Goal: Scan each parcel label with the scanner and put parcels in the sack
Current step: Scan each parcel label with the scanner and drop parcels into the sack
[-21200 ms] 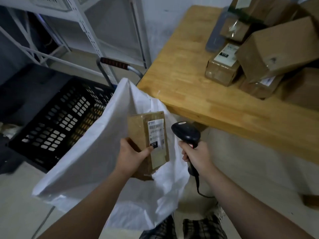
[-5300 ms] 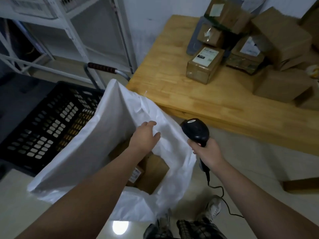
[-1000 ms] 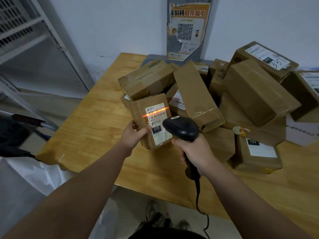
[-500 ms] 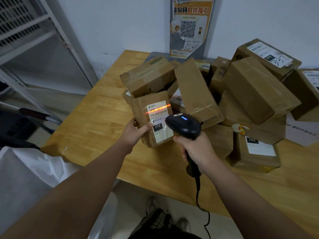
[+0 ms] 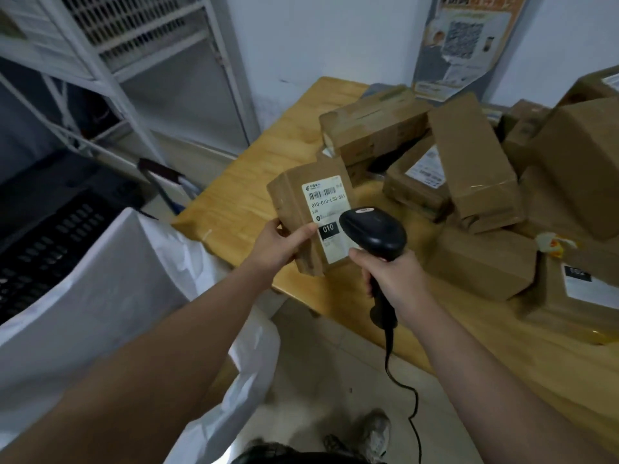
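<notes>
Holding a brown parcel upright over the near corner of the counter, the left grip is clamped on its lower left edge, thumb lying beside the white label. At the parcel's 4 o'clock the right grip is curled tight round the black scanner, whose head covers the label's lower corner. The white sack stands at 8 o'clock, heaped parcels at 2 o'clock

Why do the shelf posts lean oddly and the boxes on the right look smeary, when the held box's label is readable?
Head view: the wide-angle lens tilts the shelf rack at left; head view, right side: the pile of parcels and wall poster are smeared, probably motion blur; head view, centre: the held parcel, its label and the scanner are fairly sharp under dim, soft light.
</notes>
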Tool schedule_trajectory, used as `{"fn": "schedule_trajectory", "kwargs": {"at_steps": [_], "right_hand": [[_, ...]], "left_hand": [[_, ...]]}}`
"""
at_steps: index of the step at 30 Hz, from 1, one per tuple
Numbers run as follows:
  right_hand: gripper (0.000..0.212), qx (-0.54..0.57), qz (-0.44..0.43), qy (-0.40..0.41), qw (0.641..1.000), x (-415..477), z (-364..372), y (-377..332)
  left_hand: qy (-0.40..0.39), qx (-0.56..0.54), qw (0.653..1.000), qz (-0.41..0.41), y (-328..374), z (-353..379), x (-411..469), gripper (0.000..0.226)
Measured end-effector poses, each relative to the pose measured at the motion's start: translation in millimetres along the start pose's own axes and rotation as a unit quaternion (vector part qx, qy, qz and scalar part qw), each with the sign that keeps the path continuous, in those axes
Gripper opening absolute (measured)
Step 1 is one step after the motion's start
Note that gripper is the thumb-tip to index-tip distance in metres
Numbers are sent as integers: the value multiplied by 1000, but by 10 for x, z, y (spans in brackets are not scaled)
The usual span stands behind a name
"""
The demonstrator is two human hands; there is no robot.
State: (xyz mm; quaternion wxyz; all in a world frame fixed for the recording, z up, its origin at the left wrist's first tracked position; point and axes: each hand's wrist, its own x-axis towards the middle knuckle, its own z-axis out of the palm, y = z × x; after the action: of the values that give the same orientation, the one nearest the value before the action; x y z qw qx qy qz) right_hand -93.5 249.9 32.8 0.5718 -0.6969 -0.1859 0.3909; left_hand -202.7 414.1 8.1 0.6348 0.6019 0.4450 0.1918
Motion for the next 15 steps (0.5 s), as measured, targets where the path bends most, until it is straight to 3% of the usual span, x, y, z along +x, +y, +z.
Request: {"fn": "schedule_trajectory", "kwargs": {"at_steps": [7, 11, 15], "right_hand": [[14, -14, 46, 1, 999, -257, 1193, 596], [23, -8, 59, 19, 998, -505, 1920, 1098], [29, -50, 3, 60, 997, -681, 2367, 1474]], "left_hand": [[77, 58, 994, 54, -379, -1360, -518, 62], [92, 136, 984, 73, -758, -2179, -905, 84], [108, 198, 971, 77, -1173, -2771, -1055, 85]]}}
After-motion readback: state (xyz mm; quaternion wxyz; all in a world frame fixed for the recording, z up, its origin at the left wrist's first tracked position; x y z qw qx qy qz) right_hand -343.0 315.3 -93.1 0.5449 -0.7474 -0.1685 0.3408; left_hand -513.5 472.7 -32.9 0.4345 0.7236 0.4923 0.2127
